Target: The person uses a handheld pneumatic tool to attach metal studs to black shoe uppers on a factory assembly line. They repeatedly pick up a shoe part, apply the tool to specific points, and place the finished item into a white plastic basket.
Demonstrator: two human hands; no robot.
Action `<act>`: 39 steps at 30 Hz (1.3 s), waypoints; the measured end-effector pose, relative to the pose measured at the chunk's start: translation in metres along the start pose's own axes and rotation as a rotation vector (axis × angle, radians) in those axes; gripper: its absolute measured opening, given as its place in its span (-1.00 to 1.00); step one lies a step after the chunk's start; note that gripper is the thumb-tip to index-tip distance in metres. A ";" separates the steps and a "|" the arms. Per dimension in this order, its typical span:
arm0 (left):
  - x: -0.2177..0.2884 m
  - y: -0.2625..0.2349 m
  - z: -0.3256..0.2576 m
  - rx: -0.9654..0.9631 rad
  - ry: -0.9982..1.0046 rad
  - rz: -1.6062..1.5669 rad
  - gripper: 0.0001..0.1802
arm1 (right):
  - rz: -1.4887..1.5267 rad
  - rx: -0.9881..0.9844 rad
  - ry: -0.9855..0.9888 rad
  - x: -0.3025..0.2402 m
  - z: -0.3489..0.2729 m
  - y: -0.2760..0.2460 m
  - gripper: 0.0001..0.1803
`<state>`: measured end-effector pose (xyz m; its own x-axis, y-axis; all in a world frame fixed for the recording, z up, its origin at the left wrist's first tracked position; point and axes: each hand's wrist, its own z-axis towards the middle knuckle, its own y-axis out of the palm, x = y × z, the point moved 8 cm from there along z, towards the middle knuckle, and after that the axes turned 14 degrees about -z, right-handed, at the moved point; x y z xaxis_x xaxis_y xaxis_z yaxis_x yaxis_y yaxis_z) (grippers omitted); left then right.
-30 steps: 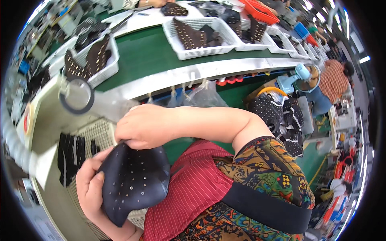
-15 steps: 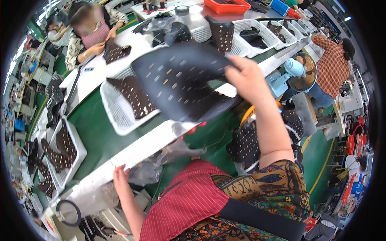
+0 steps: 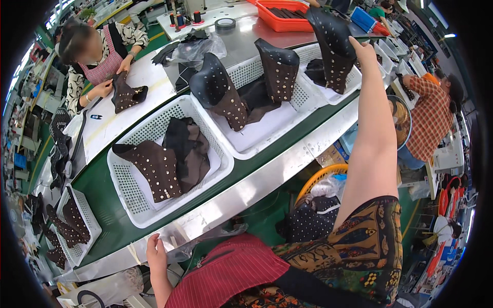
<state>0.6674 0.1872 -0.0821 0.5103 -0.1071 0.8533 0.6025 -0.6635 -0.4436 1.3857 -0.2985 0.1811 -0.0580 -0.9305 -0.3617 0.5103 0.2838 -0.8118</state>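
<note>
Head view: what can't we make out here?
All in the head view:
Right hand: whether it grips or only touches the studded black piece; the hand and piece hide the contact.
Fan: partly hidden behind the right forearm.
Yellow basket: its right side, blocked by the same forearm.
Black ring: cut off by the bottom edge.

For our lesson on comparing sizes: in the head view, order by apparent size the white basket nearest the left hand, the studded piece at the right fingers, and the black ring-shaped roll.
1. White basket, clearly largest
2. Studded piece
3. Black ring-shaped roll, clearly smallest
</note>
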 end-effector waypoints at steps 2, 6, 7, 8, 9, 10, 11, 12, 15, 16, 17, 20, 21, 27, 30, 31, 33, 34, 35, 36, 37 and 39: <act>0.005 -0.001 -0.003 0.003 -0.063 0.041 -0.67 | 0.247 0.001 0.033 -0.007 -0.007 0.030 -0.05; 0.025 -0.002 -0.017 -0.003 -0.087 0.085 -0.65 | 0.757 -0.182 -0.058 -0.071 -0.094 0.064 -0.40; 0.030 -0.004 -0.014 -0.010 -0.071 0.094 -0.65 | 0.842 -0.283 -0.047 -0.080 -0.119 0.068 -0.51; 0.032 -0.005 -0.014 -0.009 -0.065 0.099 -0.65 | 0.904 -0.374 -0.078 -0.098 -0.147 0.067 -0.58; 0.032 -0.007 -0.015 -0.004 -0.065 0.103 -0.65 | 0.947 -0.463 -0.101 -0.113 -0.176 0.068 -0.65; 0.033 -0.010 -0.019 0.009 -0.024 0.121 -0.65 | 0.961 -0.576 -0.169 -0.130 -0.203 0.071 -0.70; 0.034 -0.014 -0.025 0.030 0.082 0.149 -0.68 | 0.986 -0.633 -0.178 -0.149 -0.236 0.062 -0.72; 0.042 -0.019 -0.032 0.066 0.131 0.162 -0.73 | 0.979 -0.710 -0.267 -0.167 -0.266 0.061 -0.74; 0.049 -0.031 -0.036 0.039 0.050 0.283 -0.74 | 0.903 -0.798 -0.297 -0.178 -0.341 0.035 -0.74; 0.050 -0.041 -0.045 0.079 0.070 0.257 -0.74 | 0.959 -0.913 -0.317 -0.181 -0.365 0.033 -0.74; 0.052 -0.053 -0.054 0.105 0.139 0.286 -0.74 | 0.919 -0.941 -0.353 -0.184 -0.390 0.024 -0.75; 0.025 -0.095 -0.103 0.366 0.288 0.248 -0.67 | 0.988 -1.170 -0.741 -0.231 -0.477 0.002 -0.78; 0.015 -0.111 -0.114 0.382 0.311 0.231 -0.76 | 0.906 -1.190 -0.799 -0.244 -0.507 -0.017 -0.79; -0.065 -0.249 -0.257 0.878 0.281 0.176 -0.78 | 0.866 -1.421 -1.346 -0.328 -0.735 -0.131 -0.87; -0.144 -0.324 -0.356 1.162 0.015 0.098 -0.82 | 0.800 -1.533 -1.559 -0.345 -0.851 -0.189 -0.89; -0.170 -0.347 -0.394 1.266 -0.053 0.058 -0.82 | 0.774 -1.602 -1.621 -0.347 -0.891 -0.205 -0.90; -0.215 -0.385 -0.474 1.511 -0.155 -0.013 -0.75 | 0.719 -1.711 -1.635 -0.344 -0.959 -0.236 -0.90; -0.236 -0.400 -0.516 1.626 -0.207 0.064 -0.71 | 0.676 -1.750 -1.701 -0.344 -0.990 -0.250 -0.88; -0.256 -0.412 -0.559 1.738 -0.256 0.147 -0.66 | 0.624 -1.737 -1.768 -0.342 -1.020 -0.268 -0.88; -0.273 -0.420 -0.599 1.799 -0.333 0.277 -0.59 | 0.600 -1.723 -1.874 -0.339 -1.046 -0.288 -0.88; -0.285 -0.427 -0.637 1.851 -0.412 0.412 -0.52 | 0.578 -1.708 -1.976 -0.336 -1.071 -0.303 -0.87; -0.309 -0.436 -0.699 2.014 -0.588 0.430 -0.37 | 0.589 -1.637 -2.178 -0.330 -1.109 -0.332 -0.82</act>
<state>-0.1819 -0.0080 0.0389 0.6021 0.4500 0.6595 -0.1114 0.8653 -0.4887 0.2836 0.1714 0.0621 0.5326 0.5171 -0.6700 -0.3716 -0.5684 -0.7341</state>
